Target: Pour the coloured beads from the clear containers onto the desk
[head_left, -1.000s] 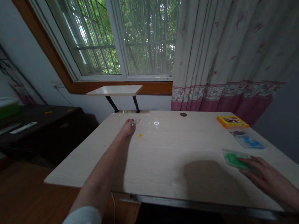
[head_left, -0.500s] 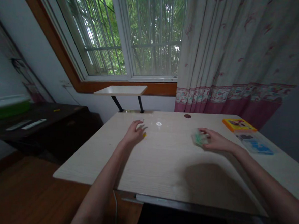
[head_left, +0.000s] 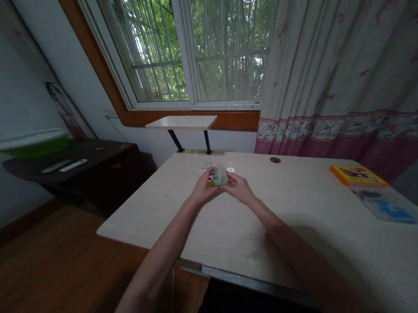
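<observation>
Between my two hands is a small clear plastic box [head_left: 220,175] with something green in its lower part. My left hand [head_left: 202,189] has its fingers closed round the left side of the box, and my right hand [head_left: 239,187] grips it from the right. The box is tilted above the far middle of the desk [head_left: 184,210]. Beside my left fingers a bit of yellow [head_left: 211,184] shows, mostly covered. A flat clear plastic piece [head_left: 204,165] lies just beyond my left hand. What the green contents are is too small to make out.
An orange and yellow case [head_left: 359,174] and a clear pack with blue contents [head_left: 389,207] lie at the desk's right side. A raised white shelf [head_left: 182,122] stands at the back. On a dark table [head_left: 99,158] at left sits a green basin [head_left: 38,145].
My right hand has carried the box leftwards to my left hand. My left hand, earlier free with fingers apart, now holds the box too. The view has shifted slightly left.
</observation>
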`<state>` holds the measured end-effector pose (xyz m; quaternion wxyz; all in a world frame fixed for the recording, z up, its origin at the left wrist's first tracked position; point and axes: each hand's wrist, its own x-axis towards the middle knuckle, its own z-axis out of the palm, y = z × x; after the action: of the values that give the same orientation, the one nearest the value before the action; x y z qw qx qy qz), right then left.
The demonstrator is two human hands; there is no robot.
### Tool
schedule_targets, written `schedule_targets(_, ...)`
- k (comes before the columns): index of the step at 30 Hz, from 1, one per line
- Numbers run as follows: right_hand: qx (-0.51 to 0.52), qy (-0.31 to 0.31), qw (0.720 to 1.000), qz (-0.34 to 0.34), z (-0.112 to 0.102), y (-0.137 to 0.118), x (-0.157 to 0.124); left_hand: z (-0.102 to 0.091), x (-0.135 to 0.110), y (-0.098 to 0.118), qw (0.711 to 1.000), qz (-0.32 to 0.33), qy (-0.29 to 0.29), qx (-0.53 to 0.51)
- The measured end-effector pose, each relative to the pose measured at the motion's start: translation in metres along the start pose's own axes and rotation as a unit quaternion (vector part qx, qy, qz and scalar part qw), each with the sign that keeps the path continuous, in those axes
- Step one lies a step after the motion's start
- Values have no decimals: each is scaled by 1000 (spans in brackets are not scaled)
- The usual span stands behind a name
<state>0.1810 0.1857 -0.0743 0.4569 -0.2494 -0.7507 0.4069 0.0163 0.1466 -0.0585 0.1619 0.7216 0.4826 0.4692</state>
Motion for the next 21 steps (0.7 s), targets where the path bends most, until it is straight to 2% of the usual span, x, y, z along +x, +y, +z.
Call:
schedule_targets(3,-99,5,995,-12,-2,4,-7,1,1,-2,999,10,0,32)
schedule_targets(6,-152,6,988,-10,-2,7,-12,5,1,0,998,10,0,63)
schedule_targets(11,-182,19,983,16,2,7,-14,3,1,3,996,17,-13,86)
schedule_targets(21,-196,-2,980,23,3,7,-14,-6,-1,-2,996,22,-54,65)
